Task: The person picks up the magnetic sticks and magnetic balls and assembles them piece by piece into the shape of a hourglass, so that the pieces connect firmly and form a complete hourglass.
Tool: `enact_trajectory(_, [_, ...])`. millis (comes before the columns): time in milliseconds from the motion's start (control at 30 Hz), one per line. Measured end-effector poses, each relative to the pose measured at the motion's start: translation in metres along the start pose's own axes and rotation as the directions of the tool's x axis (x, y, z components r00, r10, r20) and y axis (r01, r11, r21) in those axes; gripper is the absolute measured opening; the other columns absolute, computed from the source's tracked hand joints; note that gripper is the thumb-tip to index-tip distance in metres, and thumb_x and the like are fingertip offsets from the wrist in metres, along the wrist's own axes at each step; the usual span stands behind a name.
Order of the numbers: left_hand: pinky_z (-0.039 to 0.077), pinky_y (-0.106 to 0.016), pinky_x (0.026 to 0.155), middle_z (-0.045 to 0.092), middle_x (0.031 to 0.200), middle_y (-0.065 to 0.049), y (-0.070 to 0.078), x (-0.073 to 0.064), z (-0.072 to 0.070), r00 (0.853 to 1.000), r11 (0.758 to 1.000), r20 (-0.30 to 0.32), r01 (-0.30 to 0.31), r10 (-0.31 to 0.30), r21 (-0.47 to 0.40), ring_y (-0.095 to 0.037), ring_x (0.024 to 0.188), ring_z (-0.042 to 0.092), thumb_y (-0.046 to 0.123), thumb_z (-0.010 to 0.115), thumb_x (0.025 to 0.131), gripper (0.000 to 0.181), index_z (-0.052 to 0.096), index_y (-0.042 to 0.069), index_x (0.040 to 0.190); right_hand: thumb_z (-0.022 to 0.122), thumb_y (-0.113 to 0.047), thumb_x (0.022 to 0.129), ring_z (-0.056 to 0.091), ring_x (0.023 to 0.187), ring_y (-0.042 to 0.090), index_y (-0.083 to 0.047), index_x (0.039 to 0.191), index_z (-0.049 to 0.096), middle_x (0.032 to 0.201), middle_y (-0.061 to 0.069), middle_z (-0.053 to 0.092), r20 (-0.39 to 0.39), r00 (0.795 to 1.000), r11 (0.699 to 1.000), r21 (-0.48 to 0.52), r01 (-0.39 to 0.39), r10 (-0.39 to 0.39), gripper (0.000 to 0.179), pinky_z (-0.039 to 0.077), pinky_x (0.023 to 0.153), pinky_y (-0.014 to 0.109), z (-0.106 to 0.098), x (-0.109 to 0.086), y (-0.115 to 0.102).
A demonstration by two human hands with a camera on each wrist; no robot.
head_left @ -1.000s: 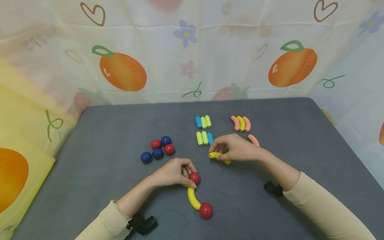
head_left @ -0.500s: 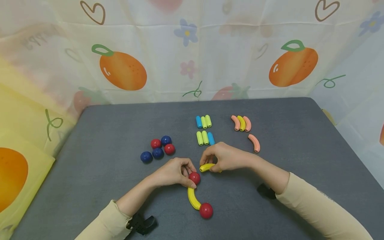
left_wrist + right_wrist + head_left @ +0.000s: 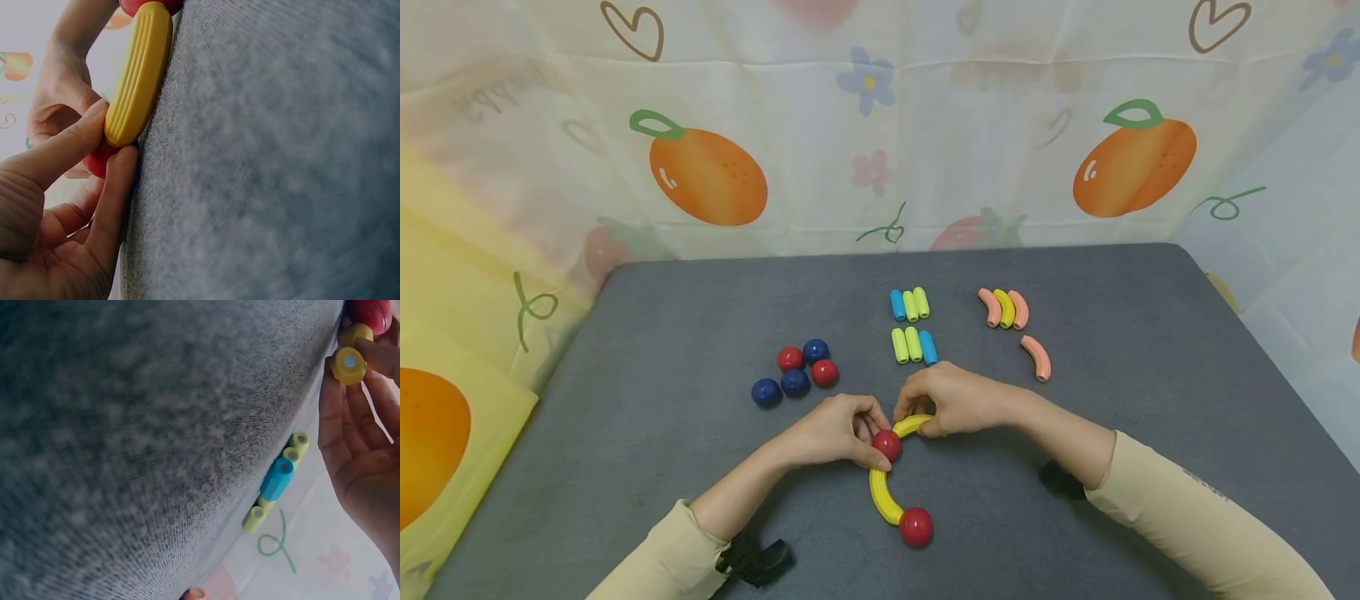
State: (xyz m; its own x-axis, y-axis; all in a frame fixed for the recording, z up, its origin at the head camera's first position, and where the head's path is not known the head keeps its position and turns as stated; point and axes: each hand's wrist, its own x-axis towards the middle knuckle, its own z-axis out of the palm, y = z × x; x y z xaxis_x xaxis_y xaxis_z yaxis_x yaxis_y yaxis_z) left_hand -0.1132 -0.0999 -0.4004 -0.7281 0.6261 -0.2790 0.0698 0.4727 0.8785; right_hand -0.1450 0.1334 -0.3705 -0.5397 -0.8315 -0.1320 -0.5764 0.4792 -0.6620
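Observation:
My left hand [image 3: 829,431] pinches a red ball [image 3: 887,446] between thumb and fingers. From that ball a curved, ridged yellow rod [image 3: 883,498] runs toward the near side and ends at a second red ball [image 3: 917,527]. In the left wrist view the left thumb and a fingertip sit at the joint of the ridged rod [image 3: 139,75] and the ball. My right hand [image 3: 958,400] pinches another curved yellow rod [image 3: 910,425], its far end right at the held ball. The right wrist view shows this rod's free end [image 3: 349,365] with a pale round insert.
Left of the hands lie several loose balls, blue [image 3: 795,383] and red [image 3: 824,372]. Two rows of short straight rods, green [image 3: 912,344] and blue [image 3: 928,347], lie behind. Curved rods, pink [image 3: 1036,358] and yellow [image 3: 1003,308], rest at the back right of the grey table [image 3: 1112,333].
My right hand has moved left and nearer with its curved yellow rod, bringing the end to the held red ball. The left hand has stayed in place.

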Motion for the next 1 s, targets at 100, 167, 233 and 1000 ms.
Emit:
enact_trajectory(100, [0.052,-0.022,0.057,0.068,0.073,0.0,0.001,0.0,0.002,1.0,1.0,-0.008,0.02,-0.02,-0.004,-0.007,0.06,0.062,0.025,0.083,0.079,0.028,0.067,0.009,0.094,0.075,-0.004,0.08,0.064,0.079,0.0,-0.017,0.098,0.072,0.092,-0.005,0.071,0.001,1.0,1.0,0.025,-0.016,0.016,0.022,0.054,0.072,0.017,0.0,0.001,0.0])
enact_trajectory(167, [0.053,-0.023,0.055,0.068,0.07,0.0,0.003,0.0,0.003,0.999,1.0,-0.04,0.019,-0.018,0.021,-0.007,0.057,0.063,0.03,0.079,0.084,0.024,0.067,0.009,0.089,0.076,-0.006,0.081,0.065,0.079,0.0,-0.017,0.097,0.071,0.091,-0.006,0.072,0.001,1.0,0.999,0.039,-0.023,0.023,0.02,0.055,0.071,0.017,0.001,0.001,0.001])
enact_trajectory(233, [0.05,-0.022,0.053,0.066,0.067,0.002,0.005,0.001,0.006,0.995,0.998,-0.098,0.004,0.002,0.066,-0.006,0.056,0.06,0.034,0.074,0.087,0.024,0.068,0.011,0.084,0.076,-0.006,0.081,0.065,0.079,0.0,-0.017,0.097,0.07,0.091,-0.006,0.072,-0.004,1.0,0.999,0.045,-0.025,0.026,0.02,0.055,0.072,0.017,0.001,0.001,0.001])
enact_trajectory(1000, [0.048,-0.021,0.056,0.07,0.078,-0.003,0.006,0.006,0.006,0.971,1.0,-0.239,0.013,-0.007,0.02,-0.009,0.063,0.059,0.022,0.079,0.082,0.018,0.068,0.009,0.089,0.076,-0.01,0.083,0.066,0.081,0.001,-0.016,0.102,0.07,0.092,-0.005,0.072,-0.056,0.997,0.996,0.077,-0.054,0.058,0.02,0.056,0.074,0.018,-0.004,-0.002,0.005])
